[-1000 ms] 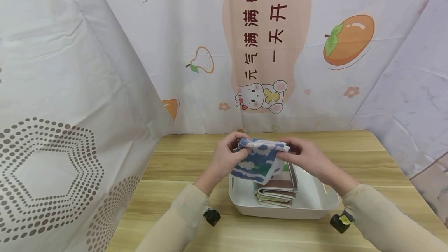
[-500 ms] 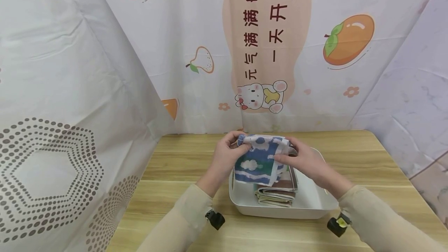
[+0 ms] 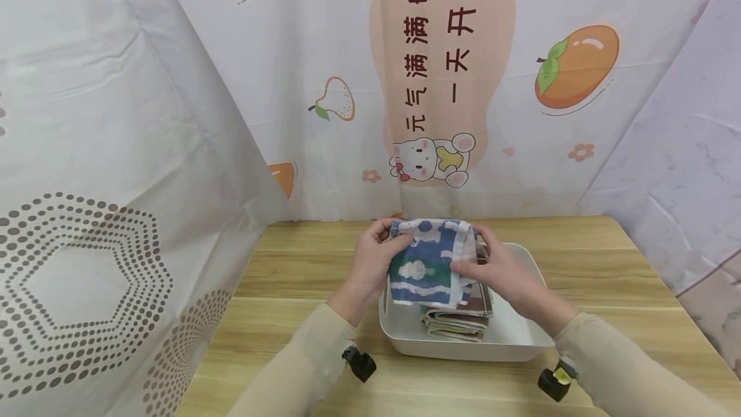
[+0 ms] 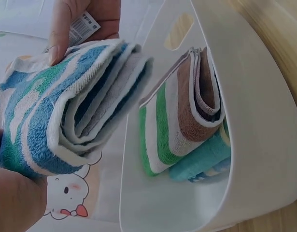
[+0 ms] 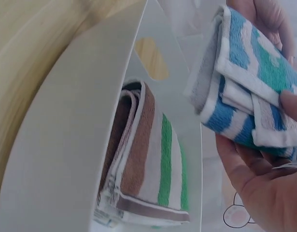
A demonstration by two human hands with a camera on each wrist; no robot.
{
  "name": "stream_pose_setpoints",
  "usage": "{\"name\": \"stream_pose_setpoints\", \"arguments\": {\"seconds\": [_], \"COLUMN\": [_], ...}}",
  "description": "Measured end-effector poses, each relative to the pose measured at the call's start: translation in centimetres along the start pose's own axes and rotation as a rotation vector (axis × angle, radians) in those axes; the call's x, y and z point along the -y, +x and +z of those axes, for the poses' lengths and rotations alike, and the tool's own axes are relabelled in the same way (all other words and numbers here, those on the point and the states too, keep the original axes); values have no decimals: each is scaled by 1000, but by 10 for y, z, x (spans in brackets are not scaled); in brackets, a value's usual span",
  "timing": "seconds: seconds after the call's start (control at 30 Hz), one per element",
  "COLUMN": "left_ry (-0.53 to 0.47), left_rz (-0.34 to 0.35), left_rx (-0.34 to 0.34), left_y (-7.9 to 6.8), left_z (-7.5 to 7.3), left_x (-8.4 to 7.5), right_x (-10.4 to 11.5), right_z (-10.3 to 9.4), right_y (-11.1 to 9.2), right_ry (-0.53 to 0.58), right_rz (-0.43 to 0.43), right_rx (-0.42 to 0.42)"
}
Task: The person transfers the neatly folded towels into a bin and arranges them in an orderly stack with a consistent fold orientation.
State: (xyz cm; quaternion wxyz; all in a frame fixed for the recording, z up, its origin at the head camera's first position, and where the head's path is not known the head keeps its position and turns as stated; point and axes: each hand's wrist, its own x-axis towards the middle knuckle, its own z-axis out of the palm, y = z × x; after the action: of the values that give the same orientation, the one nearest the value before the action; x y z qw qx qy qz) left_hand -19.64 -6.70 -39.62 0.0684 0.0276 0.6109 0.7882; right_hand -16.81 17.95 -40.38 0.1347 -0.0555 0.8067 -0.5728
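A folded blue, green and white towel (image 3: pixel 428 262) is held up above the white basket (image 3: pixel 463 351). My left hand (image 3: pixel 373 259) grips its left side, thumb on the front face. On the right side, my right hand (image 3: pixel 500 269) pinches the towel's edge between thumb and fingers. The left wrist view shows the folded layers of the towel (image 4: pixel 47 111) and a white label near the fingers. Inside the basket lies a folded brown, white and green striped towel (image 4: pixel 175 106), on top of a teal one (image 4: pixel 206 157).
The basket stands on a wooden table (image 3: pixel 289 275) and has a handle slot in its end wall. Behind the table hangs a white curtain (image 3: pixel 324 166) printed with fruit, a cartoon figure and lettering. A patterned curtain (image 3: pixel 116 147) hangs at the left.
The blue towel has been tilted up, so its front face shows more fully. Both hands keep hold of it; the right hand has shifted slightly left.
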Motion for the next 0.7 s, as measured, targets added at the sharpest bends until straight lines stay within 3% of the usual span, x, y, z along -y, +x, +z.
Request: {"name": "stream_pose_setpoints", "arguments": {"seconds": [0.37, 0.7], "left_ry": [92, 197], "left_rz": [-70, -89], "left_rx": [53, 147], "left_y": [-1, -8], "left_z": [-4, -8], "left_x": [7, 12], "right_x": [-3, -9], "right_z": [3, 2], "right_y": [-1, 0], "right_ry": [255, 352], "right_rz": [38, 9], "right_rx": [2, -47]}}
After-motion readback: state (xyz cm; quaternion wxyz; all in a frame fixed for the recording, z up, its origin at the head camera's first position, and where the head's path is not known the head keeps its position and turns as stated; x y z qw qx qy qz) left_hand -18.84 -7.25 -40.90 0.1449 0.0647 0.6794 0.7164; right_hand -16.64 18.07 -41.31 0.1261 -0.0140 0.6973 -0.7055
